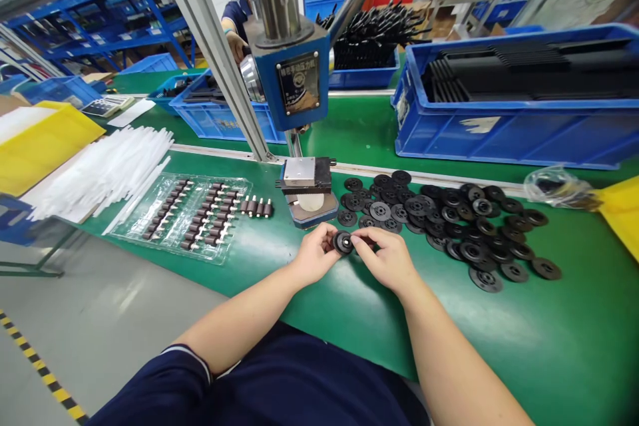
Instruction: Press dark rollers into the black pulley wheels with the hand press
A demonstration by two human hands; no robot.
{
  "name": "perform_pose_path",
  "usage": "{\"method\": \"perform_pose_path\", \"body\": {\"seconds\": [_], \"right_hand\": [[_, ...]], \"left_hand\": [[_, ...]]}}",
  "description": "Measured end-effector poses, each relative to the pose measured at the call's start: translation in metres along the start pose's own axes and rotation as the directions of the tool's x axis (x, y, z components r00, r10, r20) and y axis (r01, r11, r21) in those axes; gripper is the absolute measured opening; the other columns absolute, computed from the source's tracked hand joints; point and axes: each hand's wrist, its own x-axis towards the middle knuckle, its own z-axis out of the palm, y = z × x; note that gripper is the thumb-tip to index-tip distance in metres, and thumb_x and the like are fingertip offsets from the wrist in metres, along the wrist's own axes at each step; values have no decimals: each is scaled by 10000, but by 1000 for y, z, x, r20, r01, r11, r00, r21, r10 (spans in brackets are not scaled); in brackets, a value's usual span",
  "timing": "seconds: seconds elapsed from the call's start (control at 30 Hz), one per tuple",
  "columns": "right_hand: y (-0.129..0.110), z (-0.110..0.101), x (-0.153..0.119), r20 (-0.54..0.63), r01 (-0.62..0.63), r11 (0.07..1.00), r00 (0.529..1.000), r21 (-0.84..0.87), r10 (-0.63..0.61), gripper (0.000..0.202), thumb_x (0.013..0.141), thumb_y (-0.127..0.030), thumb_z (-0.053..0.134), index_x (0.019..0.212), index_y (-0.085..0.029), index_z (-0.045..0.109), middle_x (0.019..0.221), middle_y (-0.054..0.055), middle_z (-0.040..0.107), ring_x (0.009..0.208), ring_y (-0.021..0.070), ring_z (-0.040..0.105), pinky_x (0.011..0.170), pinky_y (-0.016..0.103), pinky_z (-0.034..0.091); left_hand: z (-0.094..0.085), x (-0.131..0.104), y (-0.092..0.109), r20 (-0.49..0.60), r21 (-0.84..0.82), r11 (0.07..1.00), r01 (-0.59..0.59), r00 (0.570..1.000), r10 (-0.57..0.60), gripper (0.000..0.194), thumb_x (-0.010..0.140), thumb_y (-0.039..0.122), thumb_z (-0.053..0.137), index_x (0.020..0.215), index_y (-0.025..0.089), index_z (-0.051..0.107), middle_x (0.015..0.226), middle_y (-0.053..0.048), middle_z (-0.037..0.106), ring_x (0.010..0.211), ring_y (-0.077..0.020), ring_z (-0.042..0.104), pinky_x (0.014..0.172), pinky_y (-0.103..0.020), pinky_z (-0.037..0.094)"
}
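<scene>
Between my two hands is a small black disc with a raised hub [343,242], held just in front of the press base. My left hand [315,254] grips its left edge between thumb and fingers. From the other side my right hand [383,254] has its thumb at the hub, fingers curled behind; whether a second part is in it I cannot tell. The blue manual press [299,80] stands straight ahead, with a metal block [299,172] on its base. To the right lies a loose pile of black discs [449,216]. Dark cylinders with pale pins [257,206] stand left of the press.
A clear plastic tray [170,249] holds rows of the same cylinders. White tubes [110,163] are heaped at the left. A blue crate [504,126] of black parts and a clear plastic bag [554,183] are at the right. Behind an upright metal post [214,46], another person's hand [235,46] shows.
</scene>
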Motion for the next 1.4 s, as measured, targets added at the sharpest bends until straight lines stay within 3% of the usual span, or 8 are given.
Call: {"method": "perform_pose_path", "body": {"seconds": [0.17, 0.4, 0.53, 0.67, 0.8, 1.03, 1.27, 1.4], "right_hand": [[0, 0, -2, 9, -41, 998, 999, 51, 40, 234, 877, -359, 570, 997, -190, 678, 869, 37, 663, 728, 137, 594, 660, 255, 477], [1, 9, -2, 107, -135, 980, 987, 145, 120, 456, 803, -474, 677, 1162, -196, 626, 883, 35, 648, 678, 127, 558, 618, 248, 468], [5, 4, -2, 113, -244, 945, 968, 215, 224, 394, 803, -552, 657, 824, -159, 650, 579, -14, 516, 523, 94, 452, 482, 209, 365], [9, -7, -2, 77, -343, 885, 938, 316, 337, 598, 910, -656, 411, 556, -175, 437, 453, -19, 388, 405, 76, 359, 399, 211, 288], [12, -7, 2, 22, -349, 863, 930, 364, 367, 530, 899, -656, 448, 736, -162, 552, 577, 1, 512, 484, 91, 473, 476, 216, 391], [10, 4, 3, 127, -343, 871, 939, 353, 318, 533, 861, -597, 563, 1146, -150, 615, 872, 81, 659, 664, 133, 583, 551, 237, 479], [14, 4, 3, 206, -321, 872, 944, 369, 260, 554, 808, -525, 655, 1218, -157, 593, 1036, 105, 655, 843, 171, 615, 598, 252, 505], [17, 5, 2, 217, -311, 885, 944, 345, 247, 552, 808, -516, 656, 1212, -147, 587, 958, 89, 662, 815, 167, 614, 630, 276, 518]], "left_hand": [[-1, 0, 2, 30, -71, 997, 2, 1000, 0, 266, 808, 275, 686, 992, 157, 535, 875, -33, 621, 779, -126, 586, 744, -250, 476], [-4, -2, 8, 71, 5, 1000, 4, 997, -4, 253, 875, 311, 594, 1049, 128, 602, 734, -12, 587, 616, -96, 518, 600, -223, 447], [0, 1, 7, 7, -42, 997, 57, 998, -57, 246, 836, 334, 638, 972, 133, 593, 714, 3, 574, 596, -86, 520, 553, -206, 441], [1, 5, 6, -36, -85, 985, 150, 987, -154, 263, 809, 368, 653, 918, 152, 551, 651, 40, 517, 502, -73, 487, 422, -178, 367], [3, 6, 8, -29, -87, 988, 130, 991, -133, 259, 796, 342, 670, 926, 141, 569, 670, 34, 532, 514, -65, 482, 443, -181, 375], [6, 6, 9, -37, -178, 979, 103, 993, -112, 259, 761, 321, 718, 883, 140, 580, 717, 9, 598, 550, -68, 492, 535, -211, 414], [7, 7, 4, -22, -157, 986, 59, 998, -63, 226, 741, 263, 730, 873, 132, 601, 790, -34, 654, 727, -133, 591, 712, -269, 462], [9, 7, -5, -61, -78, 997, 18, 998, -23, 198, 749, 248, 710, 875, 141, 601, 792, -31, 650, 739, -142, 598, 711, -268, 467]]}}
